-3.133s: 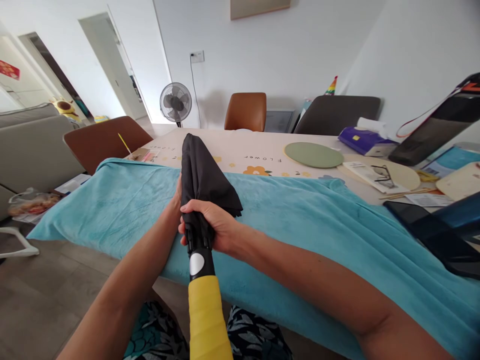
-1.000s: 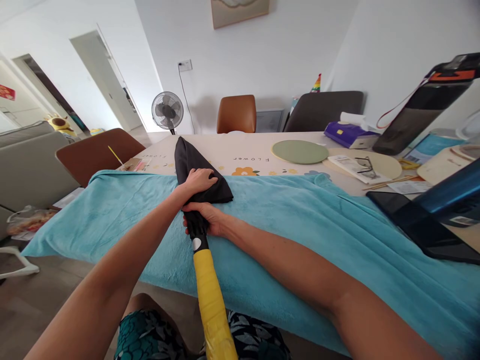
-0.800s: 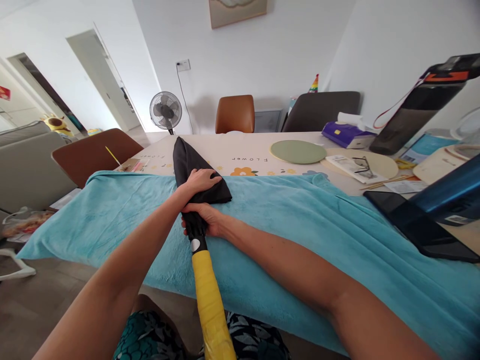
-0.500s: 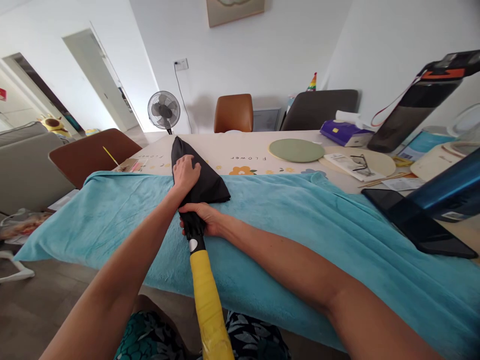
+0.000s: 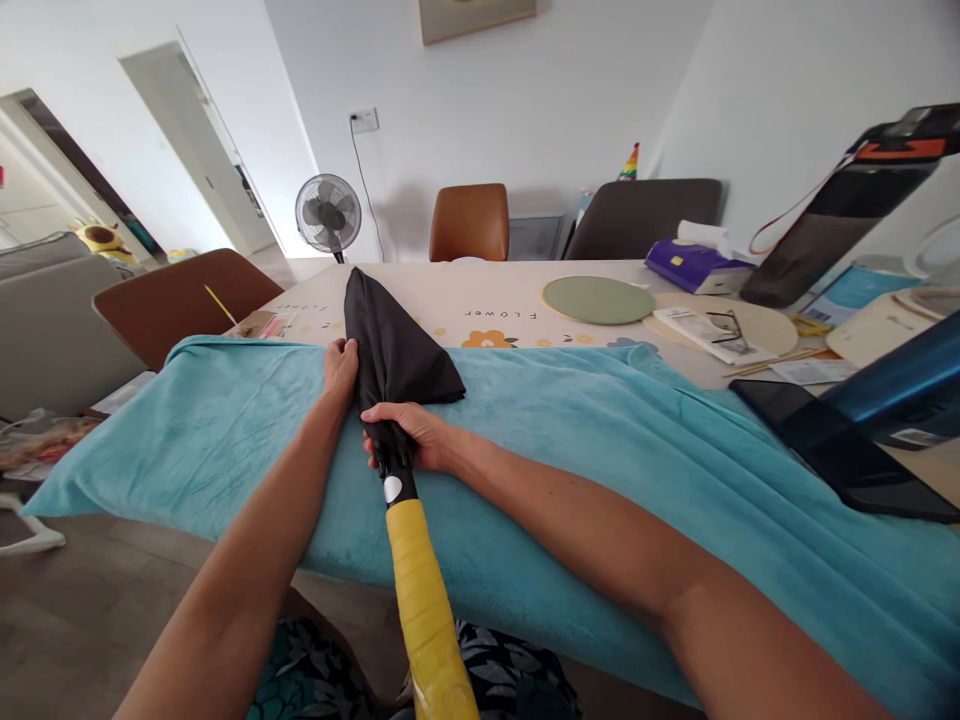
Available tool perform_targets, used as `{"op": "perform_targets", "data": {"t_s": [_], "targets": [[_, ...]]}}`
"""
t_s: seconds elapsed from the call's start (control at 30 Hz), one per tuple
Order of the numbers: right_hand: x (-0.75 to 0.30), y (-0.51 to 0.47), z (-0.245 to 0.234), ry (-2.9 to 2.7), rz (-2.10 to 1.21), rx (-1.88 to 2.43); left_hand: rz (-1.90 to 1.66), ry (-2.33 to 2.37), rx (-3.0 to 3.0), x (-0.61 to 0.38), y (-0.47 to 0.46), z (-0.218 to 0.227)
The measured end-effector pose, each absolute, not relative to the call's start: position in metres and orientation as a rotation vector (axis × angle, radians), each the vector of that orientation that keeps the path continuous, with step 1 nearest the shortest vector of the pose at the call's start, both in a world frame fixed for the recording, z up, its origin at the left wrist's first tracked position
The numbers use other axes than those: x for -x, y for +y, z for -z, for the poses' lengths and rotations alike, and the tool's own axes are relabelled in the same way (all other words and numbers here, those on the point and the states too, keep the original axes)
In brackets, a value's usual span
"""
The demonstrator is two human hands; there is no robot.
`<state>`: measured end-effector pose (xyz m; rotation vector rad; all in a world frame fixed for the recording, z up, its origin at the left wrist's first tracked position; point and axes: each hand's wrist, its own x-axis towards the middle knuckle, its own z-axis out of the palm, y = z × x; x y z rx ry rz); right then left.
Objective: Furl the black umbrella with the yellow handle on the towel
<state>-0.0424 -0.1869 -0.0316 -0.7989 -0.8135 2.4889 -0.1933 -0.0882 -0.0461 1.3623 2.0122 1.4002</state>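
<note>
A folded umbrella with a black canopy (image 5: 409, 355) and a long yellow-wrapped handle (image 5: 424, 600) lies pointing away from me over a light blue cloth (image 5: 555, 450). My right hand (image 5: 409, 432) is closed round the gathered base of the canopy, just above a white round button on the black collar. At the canopy's left edge, my left hand (image 5: 342, 368) has its fingers curled in against the fabric, with some fingertips hidden. The canopy's loose fold spreads out to the right, and the handle runs down toward my lap.
On the right side lie a black tablet (image 5: 840, 440), a blue bottle (image 5: 900, 385), a dark tumbler (image 5: 832, 220), eyeglasses (image 5: 726, 328) and a purple tissue box (image 5: 694, 265). A green round mat (image 5: 598, 300) is farther back. Behind the table stand a fan (image 5: 328, 213) and chairs.
My left hand has moved from the top of the canopy down and left to its left edge. My right hand keeps its hold at the canopy's base.
</note>
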Motion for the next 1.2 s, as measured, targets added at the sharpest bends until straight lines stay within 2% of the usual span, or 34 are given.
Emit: {"op": "perform_targets", "data": {"t_s": [0.43, 0.77, 1.03, 1.2], "targets": [[0.044, -0.185, 0.033, -0.722, -2.440, 0.781, -1.420, 1.884, -1.385, 0.204, -0.084, 0.063], [0.039, -0.184, 0.007, -0.652, -2.403, 0.715, -1.304, 1.894, -1.448, 0.201, -0.086, 0.057], [0.042, -0.179, 0.033, -0.769, -2.398, 0.837, -1.397, 1.934, -1.492, 0.198, -0.088, 0.054], [0.042, -0.180, 0.033, -0.758, -2.393, 0.810, -1.393, 1.916, -1.459, 0.199, -0.086, 0.055]]}}
